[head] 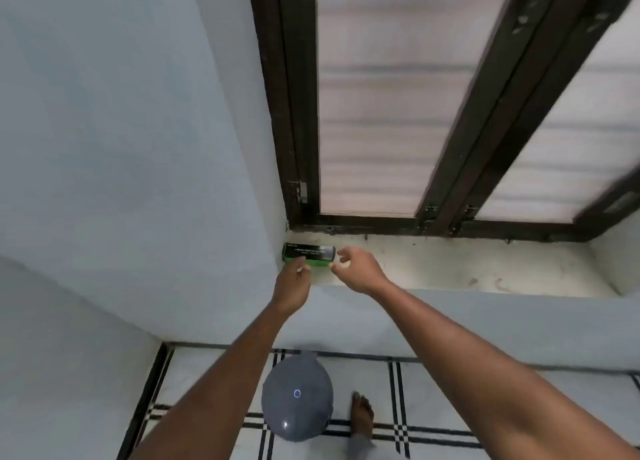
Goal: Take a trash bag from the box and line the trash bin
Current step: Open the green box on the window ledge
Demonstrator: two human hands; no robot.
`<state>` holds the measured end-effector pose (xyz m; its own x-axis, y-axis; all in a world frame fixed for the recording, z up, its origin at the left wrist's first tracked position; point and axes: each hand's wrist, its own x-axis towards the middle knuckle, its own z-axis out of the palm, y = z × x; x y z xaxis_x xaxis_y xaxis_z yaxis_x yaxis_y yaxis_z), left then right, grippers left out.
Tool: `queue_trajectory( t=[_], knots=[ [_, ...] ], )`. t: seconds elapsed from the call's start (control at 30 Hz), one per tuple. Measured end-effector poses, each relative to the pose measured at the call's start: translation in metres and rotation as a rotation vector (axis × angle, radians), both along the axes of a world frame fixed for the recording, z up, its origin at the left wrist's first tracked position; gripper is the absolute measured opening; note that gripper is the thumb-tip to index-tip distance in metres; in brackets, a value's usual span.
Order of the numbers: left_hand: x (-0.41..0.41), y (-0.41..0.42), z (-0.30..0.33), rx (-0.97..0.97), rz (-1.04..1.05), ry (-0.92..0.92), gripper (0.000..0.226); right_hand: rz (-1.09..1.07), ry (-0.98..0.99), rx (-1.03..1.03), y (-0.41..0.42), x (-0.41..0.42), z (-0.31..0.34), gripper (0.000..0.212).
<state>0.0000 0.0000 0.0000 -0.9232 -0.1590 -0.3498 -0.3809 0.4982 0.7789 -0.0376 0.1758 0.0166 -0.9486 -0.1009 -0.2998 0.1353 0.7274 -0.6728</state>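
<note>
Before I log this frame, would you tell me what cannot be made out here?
Head view, the only one:
- The print on the green box is too small and blurred to read.
- The left hand covers the box's near edge, so contact is unclear.
- The bin's inside is hidden by its closed lid.
- The right hand is blurred; whether it touches the box is unclear.

1. The box was green and black with small white print, too blurred to read. It lay lengthwise on the window sill, tucked into the left corner against the wall.
2. The trash bin was grey with a domed lid, closed. It stood upright on the floor below the sill.
</note>
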Motion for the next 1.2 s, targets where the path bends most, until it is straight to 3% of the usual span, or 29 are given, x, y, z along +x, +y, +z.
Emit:
queue_trajectory(
  t=[0.1,0.23,0.33,0.43,0.53,0.57,0.67,0.9,1.2],
  knots=[
    [-0.01,0.005,-0.014,0.026,0.046,-0.063,0.048,0.158,-0.001,0.19,-0.011,-0.032,-0.022,0.057],
    [-0.025,0.004,-0.024,0.043,0.121,-0.145,0.049,0.301,0.014,0.357,-0.034,-0.066,-0.05,0.083],
    [-0.035,0.0,-0.026,0.024,0.155,-0.152,0.047,0.357,0.076,0.439,-0.039,-0.076,-0.066,0.071],
    [-0.049,-0.005,-0.027,-0.02,0.105,-0.185,0.037,0.254,0.087,0.338,-0.03,-0.076,-0.074,0.059],
    [-0.058,-0.007,-0.028,0.035,0.109,-0.2,0.064,0.094,0.06,0.152,-0.012,-0.066,-0.077,0.055],
    [-0.061,-0.007,-0.027,0.06,0.099,-0.17,0.071,0.06,0.047,0.077,-0.006,-0.064,-0.076,0.057],
    [-0.064,-0.002,-0.007,0.053,-0.045,0.033,0.062,0.035,-0.032,-0.085,0.009,-0.061,-0.065,0.065],
    [-0.091,-0.004,0.006,-0.1,-0.358,0.253,0.036,0.001,0.036,-0.076,0.024,-0.05,-0.046,0.073],
    [-0.107,0.006,0.019,-0.155,-0.496,0.278,0.033,-0.066,0.049,-0.172,0.031,-0.038,-0.035,0.064]
  ],
)
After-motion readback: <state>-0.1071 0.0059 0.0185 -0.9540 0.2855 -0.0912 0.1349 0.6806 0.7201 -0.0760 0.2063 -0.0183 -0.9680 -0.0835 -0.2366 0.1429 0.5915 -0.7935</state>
